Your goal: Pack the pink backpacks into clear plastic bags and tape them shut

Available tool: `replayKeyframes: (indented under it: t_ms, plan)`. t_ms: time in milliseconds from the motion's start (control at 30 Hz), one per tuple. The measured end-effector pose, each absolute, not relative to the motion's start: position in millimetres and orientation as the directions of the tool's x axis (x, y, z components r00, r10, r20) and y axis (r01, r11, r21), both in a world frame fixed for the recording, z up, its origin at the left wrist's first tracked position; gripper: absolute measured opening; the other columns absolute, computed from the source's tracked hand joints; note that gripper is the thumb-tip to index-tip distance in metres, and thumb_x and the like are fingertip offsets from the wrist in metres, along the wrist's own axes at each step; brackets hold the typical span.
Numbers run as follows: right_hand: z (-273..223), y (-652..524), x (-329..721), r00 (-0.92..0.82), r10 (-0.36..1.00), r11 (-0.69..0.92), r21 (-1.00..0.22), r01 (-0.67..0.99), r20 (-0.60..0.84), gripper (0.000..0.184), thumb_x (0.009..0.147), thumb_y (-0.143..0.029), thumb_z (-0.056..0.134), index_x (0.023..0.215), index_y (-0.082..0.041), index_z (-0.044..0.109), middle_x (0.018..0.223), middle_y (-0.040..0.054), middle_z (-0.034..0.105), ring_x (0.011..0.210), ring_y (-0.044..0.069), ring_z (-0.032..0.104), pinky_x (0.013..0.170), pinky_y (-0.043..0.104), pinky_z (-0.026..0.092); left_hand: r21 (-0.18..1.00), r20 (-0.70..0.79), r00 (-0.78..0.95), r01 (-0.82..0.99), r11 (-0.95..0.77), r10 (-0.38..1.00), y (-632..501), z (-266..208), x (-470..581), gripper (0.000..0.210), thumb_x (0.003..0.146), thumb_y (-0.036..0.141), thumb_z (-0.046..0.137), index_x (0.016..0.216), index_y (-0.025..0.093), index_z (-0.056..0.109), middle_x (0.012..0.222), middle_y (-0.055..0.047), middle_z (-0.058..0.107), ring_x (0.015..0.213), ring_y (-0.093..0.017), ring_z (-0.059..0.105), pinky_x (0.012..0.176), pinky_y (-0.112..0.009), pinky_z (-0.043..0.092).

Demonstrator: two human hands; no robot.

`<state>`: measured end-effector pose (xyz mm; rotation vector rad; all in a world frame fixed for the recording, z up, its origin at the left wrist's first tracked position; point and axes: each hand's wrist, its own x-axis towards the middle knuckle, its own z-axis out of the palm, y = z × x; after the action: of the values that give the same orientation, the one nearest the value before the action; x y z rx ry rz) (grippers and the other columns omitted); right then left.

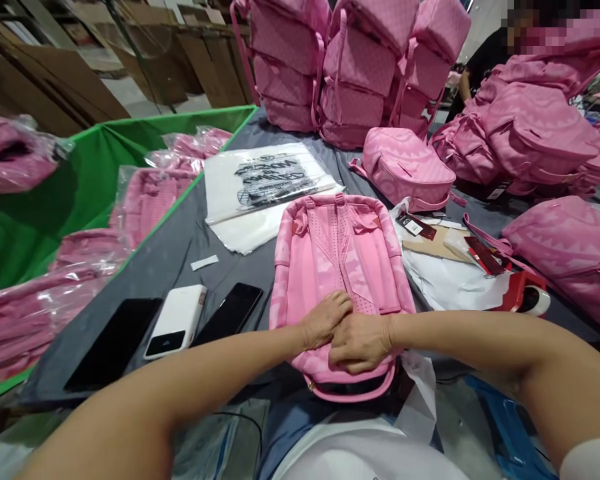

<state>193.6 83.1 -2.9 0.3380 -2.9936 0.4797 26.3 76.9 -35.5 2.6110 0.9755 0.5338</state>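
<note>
A pink backpack (305, 267) lies flat at the table's near edge, its back panel and shoulder straps facing up. My left hand (327, 320) and my right hand (363, 343) meet over its lower middle, touching one another. Both have curled fingers closed on the backpack around the straps; exactly what is pinched under them is hidden. Beyond the backpack is a stack of printed clear plastic bags (265, 180). A small white strip (205, 263) lies to the left.
Two black phones (115, 340) and a white power bank (177, 320) lie at left. A green-lined bin (95, 153) holds bagged pink backpacks. Right are hang tags (415, 227), a red tape dispenser (517, 293) and more backpacks (535, 133). Stacked pink bags (355, 67) stand behind; a person is at far right.
</note>
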Motion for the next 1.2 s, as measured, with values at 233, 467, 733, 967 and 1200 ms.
replayKeyframes:
  t_ms: [233, 467, 733, 967, 1200]
  plan:
    - [-55.4, 100.3, 192.2, -0.926, -0.304, 0.902, -0.246, -0.355, 0.224, 0.009, 0.095, -0.026, 0.060, 0.086, -0.024, 0.060, 0.079, 0.0009, 0.069, 0.078, 0.015, 0.065, 0.074, 0.027, 0.047, 0.453, 0.204, 0.711, 0.541, -0.709, 0.673, 73.5, -61.4, 20.7, 0.033, 0.092, 0.025, 0.049, 0.121, 0.018, 0.062, 0.122, -0.014, 0.062, 0.117, -0.030, 0.051, 0.114, -0.055, 0.040]
    - [-31.8, 75.4, 192.9, -0.923, -0.255, 0.966, 0.049, -0.252, 0.289, 0.021, 0.097, -0.034, 0.058, 0.081, -0.023, 0.065, 0.069, -0.0013, 0.062, 0.064, 0.014, 0.056, 0.064, 0.029, 0.046, 0.461, 0.213, 0.629, 0.610, -0.645, 0.748, 60.3, -60.2, 18.8, 0.065, 0.092, 0.035, 0.057, 0.153, 0.019, 0.040, 0.146, -0.017, 0.048, 0.147, -0.034, 0.033, 0.125, -0.064, 0.024]
    - [42.0, 171.2, 215.5, -0.669, 0.454, 0.824, 0.009, 0.567, 0.588, 0.036, 0.096, -0.016, 0.049, 0.127, -0.018, 0.066, 0.128, 0.0154, 0.068, 0.120, 0.026, 0.060, 0.102, 0.044, 0.049, 0.559, 0.133, 0.726, 0.507, -0.656, 0.675, 5.8, -58.9, 6.6, 0.112, 0.075, 0.080, 0.067, 0.164, 0.032, 0.018, 0.158, -0.019, 0.033, 0.153, -0.051, 0.019, 0.118, -0.079, 0.019]
    - [-17.8, 226.9, 176.3, -0.611, 0.753, 0.637, -0.038, 0.770, 0.244, 0.056, 0.099, -0.027, 0.044, 0.148, 0.000, 0.053, 0.159, 0.0217, 0.044, 0.156, 0.035, 0.025, 0.126, 0.053, 0.027, 0.626, 0.075, 0.651, 0.559, -0.544, 0.756, 24.8, -22.6, 0.0, 0.113, 0.075, 0.078, 0.069, 0.164, 0.029, 0.020, 0.152, -0.019, 0.038, 0.140, -0.041, 0.044, 0.114, -0.062, 0.043]
    - [-46.4, 227.4, 180.7, -0.629, 0.722, 0.662, -0.026, 0.749, 0.289, 0.054, 0.102, -0.029, 0.042, 0.150, -0.005, 0.053, 0.162, 0.0189, 0.041, 0.159, 0.034, 0.017, 0.128, 0.056, 0.024, 0.315, 0.181, 0.280, 0.892, -0.326, 0.943, 185.3, 4.9, -21.7, 0.080, 0.093, 0.063, 0.056, 0.159, 0.021, 0.039, 0.172, -0.019, 0.017, 0.159, -0.043, 0.007, 0.126, -0.065, 0.014]
